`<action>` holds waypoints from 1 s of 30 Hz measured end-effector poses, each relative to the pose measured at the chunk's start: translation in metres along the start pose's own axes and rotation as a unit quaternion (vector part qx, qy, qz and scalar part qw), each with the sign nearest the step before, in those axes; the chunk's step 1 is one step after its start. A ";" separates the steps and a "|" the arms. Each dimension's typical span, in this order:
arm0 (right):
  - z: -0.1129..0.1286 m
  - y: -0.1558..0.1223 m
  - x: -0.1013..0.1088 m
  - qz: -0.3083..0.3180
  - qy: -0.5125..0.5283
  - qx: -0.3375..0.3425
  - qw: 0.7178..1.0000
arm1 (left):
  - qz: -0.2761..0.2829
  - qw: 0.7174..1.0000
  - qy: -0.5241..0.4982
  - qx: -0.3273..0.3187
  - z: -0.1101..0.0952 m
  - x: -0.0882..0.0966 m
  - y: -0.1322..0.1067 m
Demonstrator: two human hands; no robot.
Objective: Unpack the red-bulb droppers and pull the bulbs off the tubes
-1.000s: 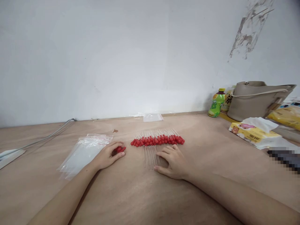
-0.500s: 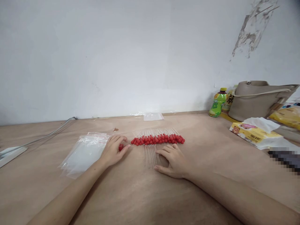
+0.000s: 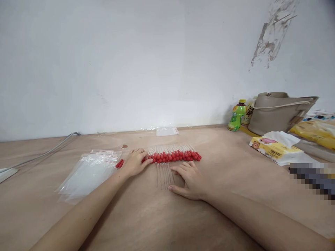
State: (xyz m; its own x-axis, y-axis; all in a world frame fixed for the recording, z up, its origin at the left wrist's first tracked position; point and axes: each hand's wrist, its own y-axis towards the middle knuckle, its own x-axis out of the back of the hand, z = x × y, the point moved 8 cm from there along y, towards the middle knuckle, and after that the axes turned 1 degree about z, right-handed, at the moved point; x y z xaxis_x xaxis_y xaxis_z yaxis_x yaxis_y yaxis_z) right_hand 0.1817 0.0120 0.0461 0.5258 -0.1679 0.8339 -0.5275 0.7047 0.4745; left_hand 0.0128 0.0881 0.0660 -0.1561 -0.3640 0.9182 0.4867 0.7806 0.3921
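Note:
A row of red-tipped pieces with thin pale stems (image 3: pixel 172 157) lies across the middle of the brown table. My left hand (image 3: pixel 134 162) is at the row's left end, thumb and fingers apart around the end red tips; whether it touches them I cannot tell. Two loose red pieces (image 3: pixel 119 163) lie just left of that hand. In front of the row, several thin wire-like pieces (image 3: pixel 162 176) are laid side by side. My right hand (image 3: pixel 190 180) rests at their right side, fingers stretched and thumb apart, with the fingertips at the rightmost wires.
Clear zip bags (image 3: pixel 83 174) are stacked at left, and a small bag (image 3: pixel 167 131) lies by the wall. A grey cable (image 3: pixel 54 150) runs at far left. To the right stand a green bottle (image 3: pixel 237 116), a beige bag (image 3: pixel 274 113) and a tissue pack (image 3: pixel 274 147).
My left hand has moved right to the row's end, uncovering two red pieces on its left. My right hand stays beside the wires. The camera view has shifted slightly.

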 end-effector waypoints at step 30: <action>0.011 -0.003 0.003 -0.064 -0.042 0.140 0.987 | -0.100 0.984 -0.101 -0.110 -0.063 0.031 -0.077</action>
State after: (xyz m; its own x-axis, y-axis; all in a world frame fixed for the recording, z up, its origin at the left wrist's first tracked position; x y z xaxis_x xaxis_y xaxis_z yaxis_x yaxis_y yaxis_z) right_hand 0.1772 0.0020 0.0500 0.5497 -0.3086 0.7763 -0.6295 0.4579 0.6277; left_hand 0.0245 -0.0156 0.0605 -0.4242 -0.3730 0.8252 0.5994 0.5674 0.5646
